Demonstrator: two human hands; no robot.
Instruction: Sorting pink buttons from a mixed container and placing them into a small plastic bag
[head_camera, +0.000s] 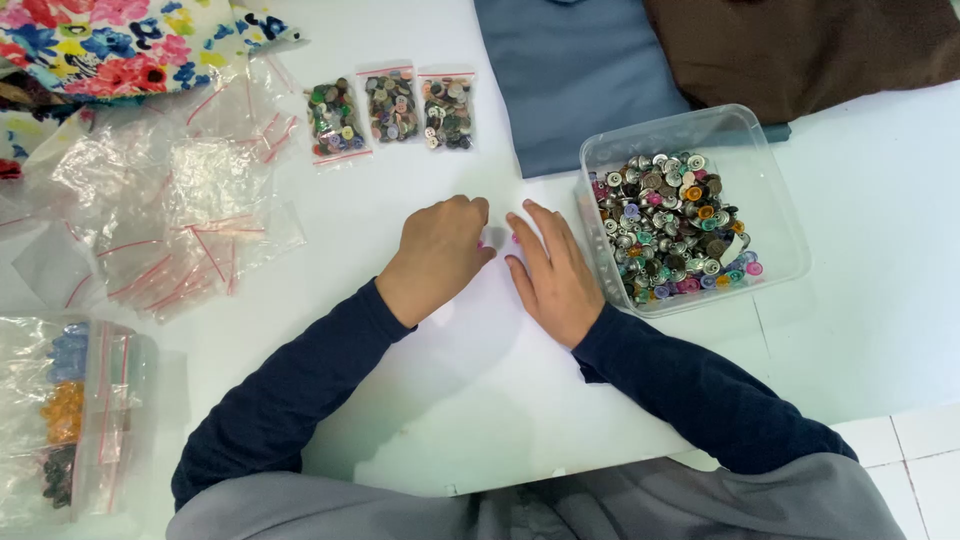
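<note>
My left hand rests on the white table with its fingers curled under, and a small pink button peeks out at its fingertips. My right hand lies flat beside it, fingers together, over another pink button by the index finger. Whether either hand grips a button is hidden. A clear plastic box full of mixed metal and coloured buttons stands just right of my right hand.
Three small zip bags of buttons lie at the back. A heap of empty zip bags spreads on the left. A bag of coloured buttons sits near left. Floral, blue and brown fabrics lie at the far edge.
</note>
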